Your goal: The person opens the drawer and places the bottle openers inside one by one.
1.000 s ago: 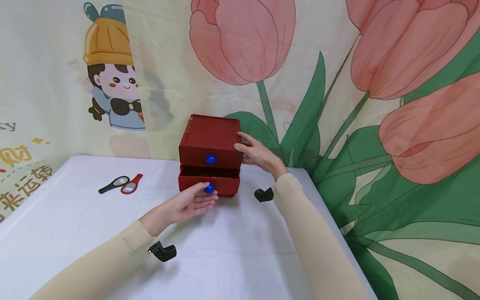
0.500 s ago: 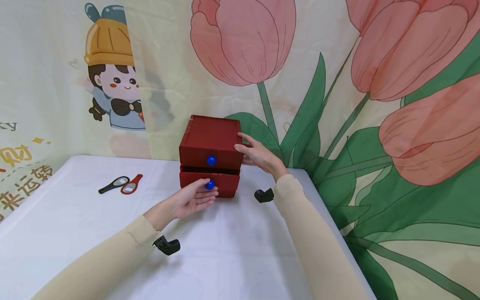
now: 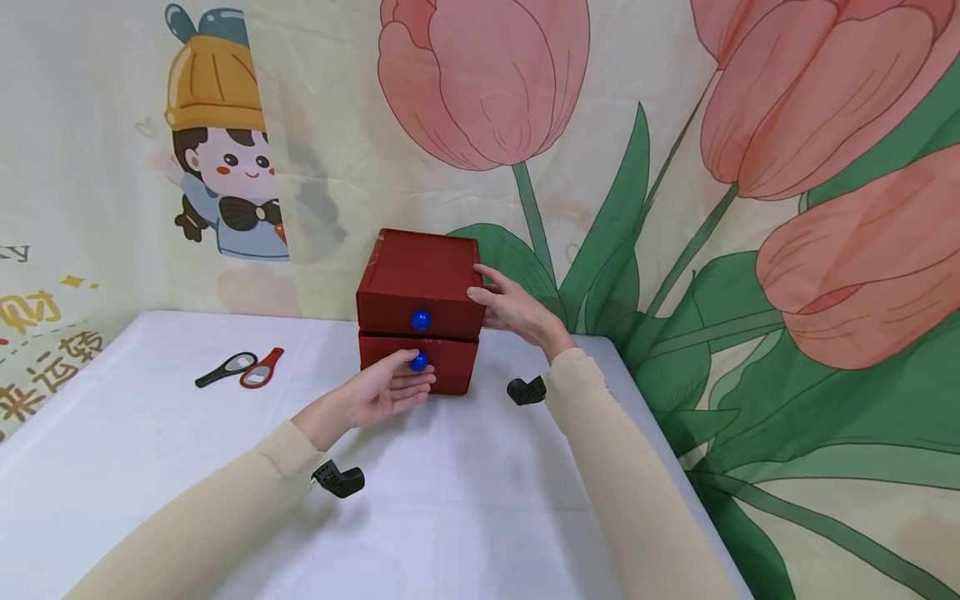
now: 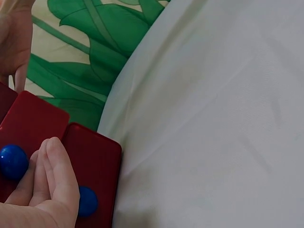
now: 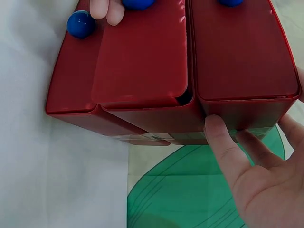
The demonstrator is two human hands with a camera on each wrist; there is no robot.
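A red box of three stacked drawers [image 3: 427,262] stands on the white table, each drawer bearing a round blue knob. My left hand [image 3: 386,387] is at the middle drawer's knob [image 3: 419,362], thumb above it and fingers stretched below, pinching it. In the left wrist view those fingers [image 4: 54,173] lie between two knobs. The middle drawer [image 5: 145,57] sits almost flush, with a thin gap at its edge. My right hand [image 3: 517,308] rests against the box's right side with fingers fairly straight. The bottom drawer [image 5: 78,76] is largely hidden in the head view.
A black-handled magnifying glass [image 3: 225,369] and a red one [image 3: 262,369] lie overlapping on the table [image 3: 150,450], left of the box. A cloth backdrop [image 3: 637,217] printed with tulips hangs close behind the box. Each wrist carries a small black camera [image 3: 339,479].
The middle drawer has slid back into the box, and the dark opening above it has narrowed to a slit. My left hand has moved inward with the knob; the right hand has stayed put.
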